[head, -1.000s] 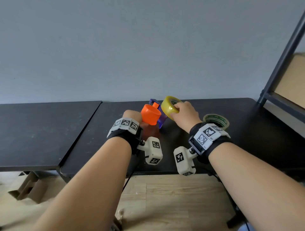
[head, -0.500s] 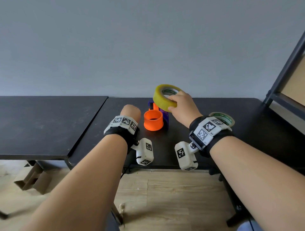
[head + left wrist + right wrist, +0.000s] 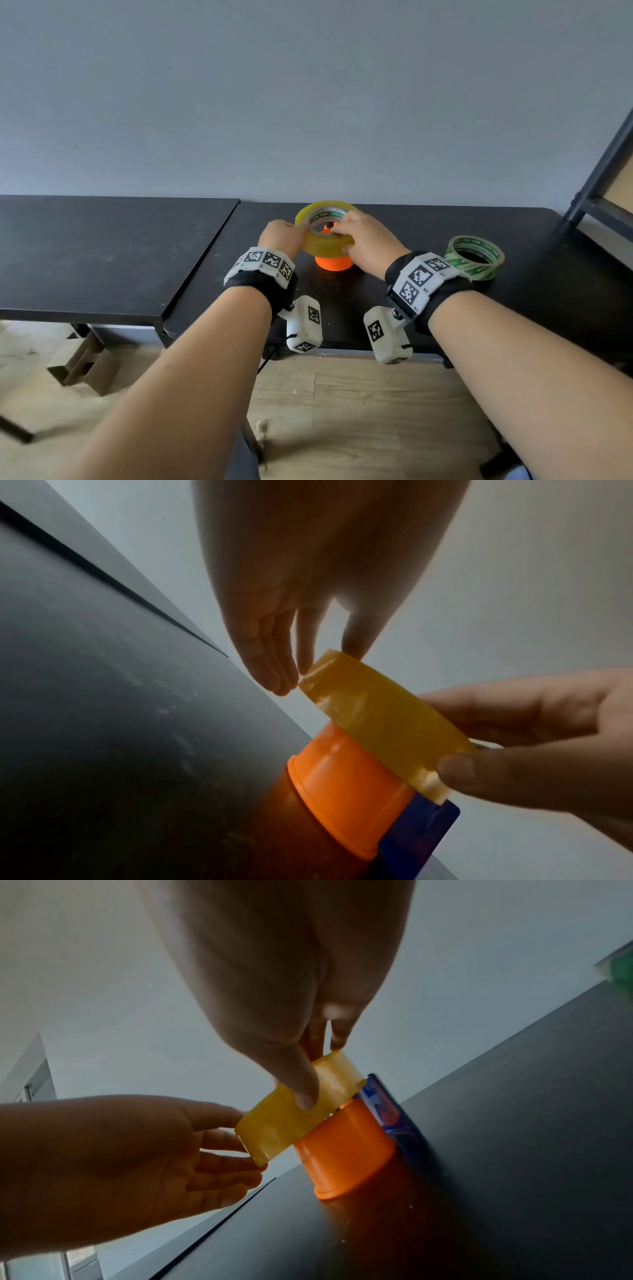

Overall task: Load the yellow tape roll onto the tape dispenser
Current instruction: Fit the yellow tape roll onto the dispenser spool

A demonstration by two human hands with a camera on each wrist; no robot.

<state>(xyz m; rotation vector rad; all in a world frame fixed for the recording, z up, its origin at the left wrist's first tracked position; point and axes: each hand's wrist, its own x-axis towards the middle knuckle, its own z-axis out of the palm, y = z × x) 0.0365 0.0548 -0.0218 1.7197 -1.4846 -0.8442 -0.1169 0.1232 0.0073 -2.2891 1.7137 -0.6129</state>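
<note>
The yellow tape roll [image 3: 325,236] sits tilted on top of the dispenser's orange spool [image 3: 334,265], which stands upright on the black table [image 3: 394,219]. My right hand [image 3: 342,233] pinches the roll's right side, thumb [image 3: 301,1085] on the outer face and fingers inside the core. My left hand [image 3: 294,233] touches the roll's left edge with straight fingers [image 3: 270,674]. In the wrist views the roll [image 3: 380,723] leans across the spool's top [image 3: 342,783], beside the dispenser's blue frame [image 3: 421,829].
A green-printed clear tape roll [image 3: 474,257] lies flat on the table to the right. A second black table [image 3: 102,246] adjoins on the left. A dark metal shelf frame [image 3: 603,178] rises at the far right. The wall stands close behind the dispenser.
The left hand set the dispenser down with its spool upright, let go and moved to the roll's left edge. The right hand carried the yellow roll over and down onto the spool.
</note>
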